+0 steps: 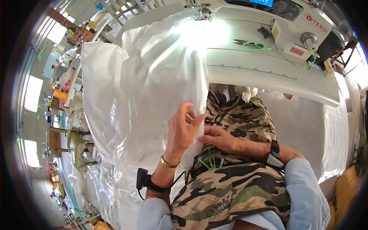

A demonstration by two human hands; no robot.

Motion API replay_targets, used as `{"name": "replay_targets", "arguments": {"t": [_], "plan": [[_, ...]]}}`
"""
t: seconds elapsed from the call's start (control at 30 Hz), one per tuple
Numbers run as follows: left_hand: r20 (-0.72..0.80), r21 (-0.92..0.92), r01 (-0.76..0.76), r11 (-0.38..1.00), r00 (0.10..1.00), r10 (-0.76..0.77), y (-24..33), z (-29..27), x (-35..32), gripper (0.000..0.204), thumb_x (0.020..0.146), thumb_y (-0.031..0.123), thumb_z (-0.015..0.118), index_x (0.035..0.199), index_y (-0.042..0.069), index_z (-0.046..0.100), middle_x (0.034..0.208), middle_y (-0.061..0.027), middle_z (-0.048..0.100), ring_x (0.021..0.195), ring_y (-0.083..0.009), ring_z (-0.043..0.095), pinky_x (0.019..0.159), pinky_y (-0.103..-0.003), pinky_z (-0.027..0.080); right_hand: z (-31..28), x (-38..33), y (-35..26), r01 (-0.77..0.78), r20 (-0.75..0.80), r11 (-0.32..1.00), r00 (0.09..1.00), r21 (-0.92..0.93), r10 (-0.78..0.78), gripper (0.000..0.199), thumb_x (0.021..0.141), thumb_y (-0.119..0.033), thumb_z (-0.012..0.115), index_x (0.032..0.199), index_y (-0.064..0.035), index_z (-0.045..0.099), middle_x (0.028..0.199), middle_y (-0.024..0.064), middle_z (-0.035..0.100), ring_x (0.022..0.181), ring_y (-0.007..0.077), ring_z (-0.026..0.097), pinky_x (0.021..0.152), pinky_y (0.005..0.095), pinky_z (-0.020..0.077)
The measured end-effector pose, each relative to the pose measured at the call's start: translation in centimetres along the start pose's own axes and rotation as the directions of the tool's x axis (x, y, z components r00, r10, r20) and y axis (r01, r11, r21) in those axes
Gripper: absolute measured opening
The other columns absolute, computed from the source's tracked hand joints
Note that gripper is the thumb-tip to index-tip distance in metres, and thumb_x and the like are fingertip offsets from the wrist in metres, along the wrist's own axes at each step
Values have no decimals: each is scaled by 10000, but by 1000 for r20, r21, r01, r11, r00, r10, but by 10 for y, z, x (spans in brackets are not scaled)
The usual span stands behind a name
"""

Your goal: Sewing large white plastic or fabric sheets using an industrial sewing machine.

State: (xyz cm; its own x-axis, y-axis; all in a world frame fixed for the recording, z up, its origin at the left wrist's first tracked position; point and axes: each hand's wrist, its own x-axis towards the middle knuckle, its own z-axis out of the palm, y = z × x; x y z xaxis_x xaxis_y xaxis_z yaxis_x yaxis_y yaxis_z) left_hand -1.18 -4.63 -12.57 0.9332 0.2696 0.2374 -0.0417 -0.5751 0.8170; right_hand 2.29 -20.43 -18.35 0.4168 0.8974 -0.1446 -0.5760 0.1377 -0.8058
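A large, shiny white plastic sheet [149,92] runs from under the sewing machine's lit head [205,14] down over my lap's left side. My left hand [181,128] rests over its right edge, fingers loosely curled and thumb apart, with nothing visible between them. Just to the right, my right hand [222,140] is closed at the same edge, its fingertips pinching the sheet. The needle area is washed out by the lamp's glare.
Scissors [249,43] with green cord on the handles lie on the machine bed [245,73], which has a ruler strip along its front. White material [306,130] hangs at the right. A chair [76,149] and cluttered tables stand to the left.
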Motion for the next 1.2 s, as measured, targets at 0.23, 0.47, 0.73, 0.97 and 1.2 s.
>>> {"name": "replay_targets", "arguments": {"t": [0.23, 0.47, 0.73, 0.97, 1.2], "plan": [[188, -322, 360, 875, 931, -314, -18, -17, -15, 122, 941, 115, 703, 937, 21, 626, 732, 68, 556, 631, 7, 454, 543, -185, 353, -3, -6, 1, -35, -46, 999, 998, 7, 36, 287, 1025, -279, 583, 1041, -6, 669, 953, 3, 678, 870, 75, 616, 826, 256, 515], [-83, -377, 32, 926, 994, -68, 9, -39, -13, 220, 996, 189, 648, 863, 21, 598, 710, 52, 535, 680, -10, 490, 615, -166, 405, -11, -10, -5, -34, -176, 985, 984, -172, 4, 260, 970, -236, 636, 988, 19, 679, 818, -12, 654, 743, 55, 569, 696, 235, 485], [-19, -212, 91, 973, 995, -97, 11, -49, -21, 249, 939, 198, 730, 826, 30, 585, 664, 29, 577, 593, -27, 462, 571, -198, 396, 12, -16, -45, 289, -344, 693, 703, -661, -622, 196, 939, -159, 688, 896, -4, 576, 691, -9, 577, 639, 59, 513, 569, 235, 430], [-98, -39, 50, 998, 994, -53, 36, -56, -30, 141, 946, 130, 708, 948, 4, 644, 584, 33, 461, 562, -33, 384, 522, -227, 308, 50, 33, -66, 99, -103, 974, 991, 201, -79, 521, 1020, -346, 577, 1401, -27, 422, 1313, 73, 519, 976, 130, 587, 883, 319, 490], [-206, -70, 46, 996, 977, -60, 21, -60, -39, 227, 971, 167, 677, 1105, -3, 611, 574, 57, 396, 559, -29, 325, 514, -235, 248, 51, 57, -35, 2, -9, 929, 1000, 370, 1, 222, 964, -233, 655, 1091, -51, 653, 959, 12, 656, 861, 126, 620, 811, 305, 505]]}}
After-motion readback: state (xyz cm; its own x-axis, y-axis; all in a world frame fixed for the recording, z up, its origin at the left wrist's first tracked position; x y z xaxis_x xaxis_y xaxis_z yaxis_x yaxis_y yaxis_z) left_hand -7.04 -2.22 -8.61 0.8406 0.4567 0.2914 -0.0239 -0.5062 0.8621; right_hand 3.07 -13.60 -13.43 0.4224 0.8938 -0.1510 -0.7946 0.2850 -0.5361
